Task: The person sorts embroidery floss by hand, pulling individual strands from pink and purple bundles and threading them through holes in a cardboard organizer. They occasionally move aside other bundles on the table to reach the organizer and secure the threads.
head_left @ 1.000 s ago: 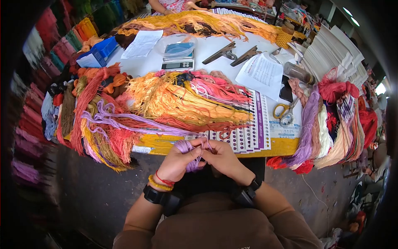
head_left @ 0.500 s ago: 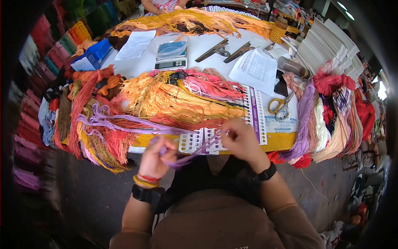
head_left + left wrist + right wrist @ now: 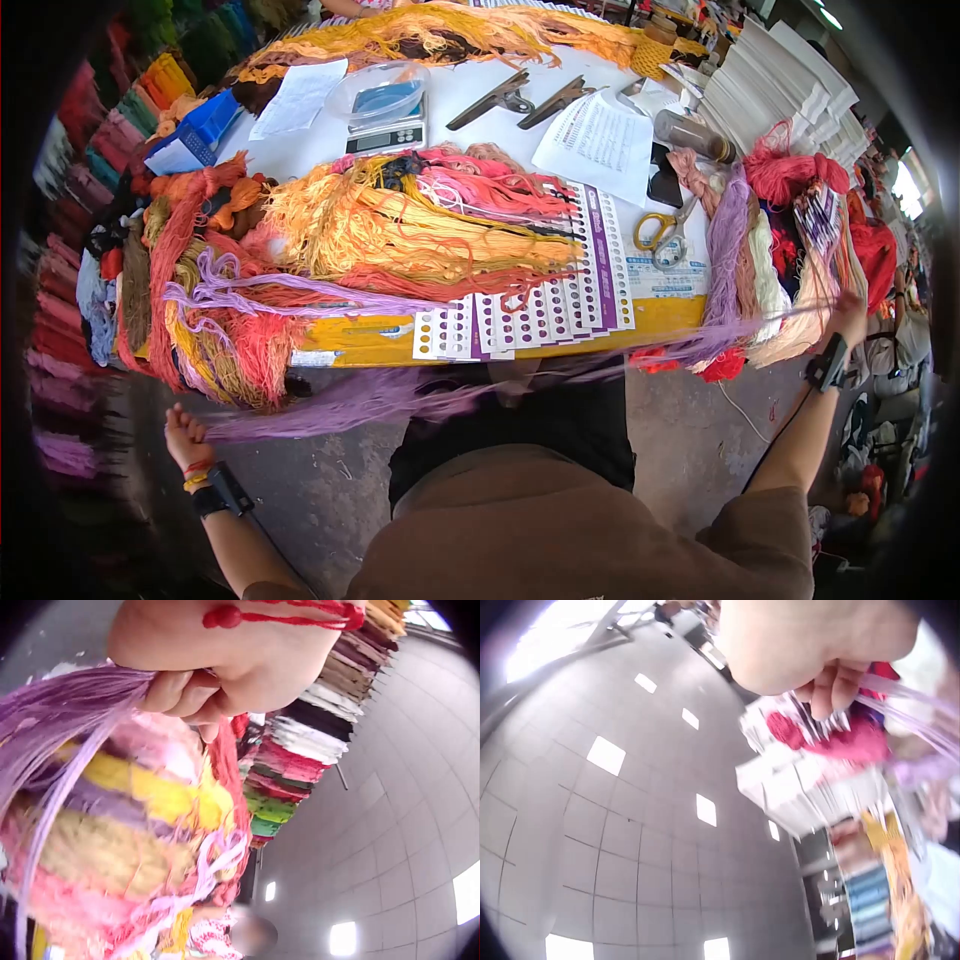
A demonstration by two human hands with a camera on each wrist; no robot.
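Note:
A hank of purple thread (image 3: pixel 350 405) stretches across the front of my body, blurred by motion. It is bunched thick near the left hand and drawn thin toward the right. My left hand (image 3: pixel 187 437), low at the left, grips one end with curled fingers; in the left wrist view loose purple strands (image 3: pixel 64 712) fan out from the fist. Far to the right, my right hand (image 3: pixel 850 318) holds the other end, and pale purple strands (image 3: pixel 915 712) run from its curled fingers in the right wrist view.
Orange thread (image 3: pixel 350 230) is heaped on the table over punched cards (image 3: pixel 560 315). Hanks (image 3: pixel 735 265) drape over its front edge at both ends. Scissors (image 3: pixel 660 240), a scale (image 3: pixel 385 138), metal clips (image 3: pixel 490 100) and a paper sheet (image 3: pixel 600 145) lie behind.
My hands were together, working a bunched purple hank, then parted; now they are spread wide to either side with the thread pulled out between them.

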